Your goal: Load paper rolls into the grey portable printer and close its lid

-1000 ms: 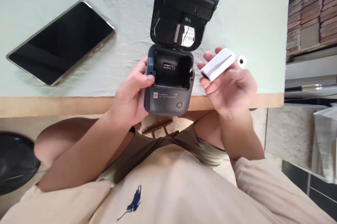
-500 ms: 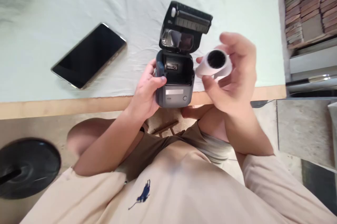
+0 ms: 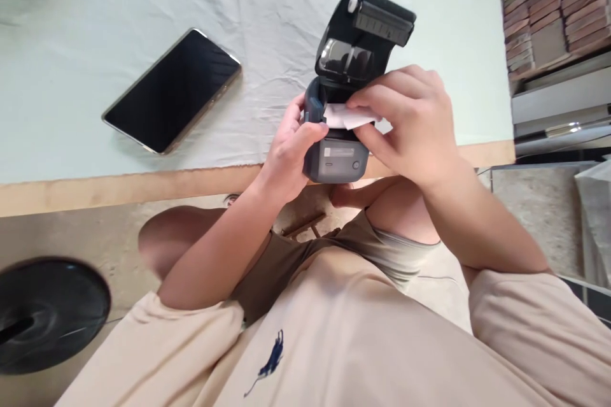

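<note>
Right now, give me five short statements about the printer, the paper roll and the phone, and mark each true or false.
1. The printer's lid stands open. True.
2. The left hand grips the printer at its side. True.
3. The right hand is empty. False: it holds the white paper roll at the printer's open bay.
4. The phone lies screen-up on the cloth. True.
5. The phone rests on top of the printer. False: it lies apart, on the left-hand side.

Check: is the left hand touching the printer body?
Touching. The head view shows the left hand wrapped around the printer, thumb pressed on its front-left edge, no gap.
</note>
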The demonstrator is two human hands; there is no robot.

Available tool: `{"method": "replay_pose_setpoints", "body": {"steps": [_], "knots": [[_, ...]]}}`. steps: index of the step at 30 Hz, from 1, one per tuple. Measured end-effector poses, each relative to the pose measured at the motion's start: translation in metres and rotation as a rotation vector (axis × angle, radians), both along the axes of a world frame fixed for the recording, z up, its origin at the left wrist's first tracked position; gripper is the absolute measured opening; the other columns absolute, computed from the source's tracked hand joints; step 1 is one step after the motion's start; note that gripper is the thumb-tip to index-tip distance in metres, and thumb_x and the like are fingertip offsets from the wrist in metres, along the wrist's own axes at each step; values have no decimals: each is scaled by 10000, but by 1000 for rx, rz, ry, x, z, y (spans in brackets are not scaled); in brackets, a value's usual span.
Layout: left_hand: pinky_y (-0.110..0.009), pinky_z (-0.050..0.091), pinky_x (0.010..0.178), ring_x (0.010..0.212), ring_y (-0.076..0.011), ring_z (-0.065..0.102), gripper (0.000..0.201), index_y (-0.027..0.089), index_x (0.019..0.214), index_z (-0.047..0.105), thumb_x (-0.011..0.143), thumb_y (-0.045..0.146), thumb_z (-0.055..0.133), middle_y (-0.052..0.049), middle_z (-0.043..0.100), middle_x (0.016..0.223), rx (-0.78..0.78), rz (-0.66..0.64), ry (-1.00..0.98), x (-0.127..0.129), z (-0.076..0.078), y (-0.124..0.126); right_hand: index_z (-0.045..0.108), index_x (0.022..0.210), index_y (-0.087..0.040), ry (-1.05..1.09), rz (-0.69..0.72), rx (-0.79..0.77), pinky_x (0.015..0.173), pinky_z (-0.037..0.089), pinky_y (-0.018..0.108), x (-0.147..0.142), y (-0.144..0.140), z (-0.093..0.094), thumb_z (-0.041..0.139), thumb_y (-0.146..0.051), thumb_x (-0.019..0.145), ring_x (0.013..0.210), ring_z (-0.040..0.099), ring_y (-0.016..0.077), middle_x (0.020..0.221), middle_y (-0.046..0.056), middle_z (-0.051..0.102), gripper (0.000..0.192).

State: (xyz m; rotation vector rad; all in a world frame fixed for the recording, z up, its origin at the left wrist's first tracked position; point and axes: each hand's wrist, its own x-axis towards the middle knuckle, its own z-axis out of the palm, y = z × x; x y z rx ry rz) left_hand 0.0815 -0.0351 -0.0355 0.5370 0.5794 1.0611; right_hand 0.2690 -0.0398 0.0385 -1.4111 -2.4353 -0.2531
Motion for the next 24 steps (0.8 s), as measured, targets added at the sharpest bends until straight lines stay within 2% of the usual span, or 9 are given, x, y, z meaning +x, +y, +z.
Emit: {"method": "replay_pose_setpoints", "body": {"steps": [4, 7, 10, 13, 16, 18, 20, 22, 24], "knots": [[-311, 567, 670, 803, -200, 678, 235, 277, 1071, 685, 876, 349, 796, 3, 704, 934, -42, -3, -43, -3, 10, -2, 750, 979, -236, 83, 129, 99, 797, 469, 444, -8, -10, -2, 553, -379, 1106, 967, 779, 270, 927, 18, 820, 275], [-285, 553, 735, 810, -157, 648, 169, 260, 1060, 692, 935, 310, 795, 7, 679, 926, -43, -1, -73, -5, 17, -5, 759, 1057, -248, 162, 180, 81, 858, 497, 454, -13, -20, -4, 530, -474, 1122, 1040, 791, 274, 1001, 26, 837, 328], [-289, 559, 761, 829, -157, 676, 288, 265, 1076, 684, 870, 255, 885, 23, 714, 938, -39, -4, -55, -6, 16, -5, 753, 1116, -245, 280, 243, 45, 884, 541, 462, -13, -23, -4, 515, -489, 1120, 1019, 796, 278, 991, 42, 833, 341], [-306, 593, 749, 862, -197, 733, 476, 260, 1132, 659, 753, 233, 946, 16, 744, 961, -26, -21, -7, -6, 11, -4, 727, 1077, -248, 516, 193, 92, 861, 573, 431, -6, -13, -5, 566, -345, 1080, 970, 767, 253, 976, 49, 795, 188], [-328, 626, 776, 955, -260, 783, 617, 249, 1195, 633, 678, 257, 968, -8, 755, 989, 6, -25, 55, -7, 6, -2, 668, 1164, -290, 786, 53, 134, 887, 583, 416, -2, 8, -9, 631, -408, 1022, 1221, 693, 284, 1216, 76, 709, 188], [-346, 639, 807, 1001, -283, 793, 676, 255, 1223, 612, 651, 256, 972, -14, 764, 1019, 23, -23, 79, -7, 4, -1, 560, 1277, -339, 970, 18, -6, 1049, 577, 416, -3, 24, -13, 676, -461, 958, 1417, 610, 263, 1388, 47, 656, 361], [-364, 643, 828, 1015, -294, 793, 732, 260, 1245, 586, 620, 239, 967, -18, 772, 1044, 28, -25, 96, -7, 4, 0, 449, 1299, -358, 1144, -58, -222, 1116, 558, 393, -5, 36, -16, 635, -505, 929, 1355, 655, 204, 1326, 7, 705, 440], [-364, 636, 814, 996, -292, 793, 779, 263, 1267, 567, 590, 218, 951, -15, 773, 1033, 32, -32, 118, -7, 2, 0, 403, 1261, -349, 1249, -157, -357, 1014, 587, 379, -6, 44, -19, 491, -611, 955, 1146, 715, 195, 1087, -9, 732, 413], [-351, 623, 783, 981, -288, 795, 818, 279, 1308, 555, 590, 250, 947, -7, 768, 1015, 46, -36, 136, -7, -1, 1, 422, 1235, -333, 1263, -204, -399, 937, 594, 370, -3, 47, -23, 389, -631, 978, 1083, 716, 202, 1007, 3, 703, 395]]}}
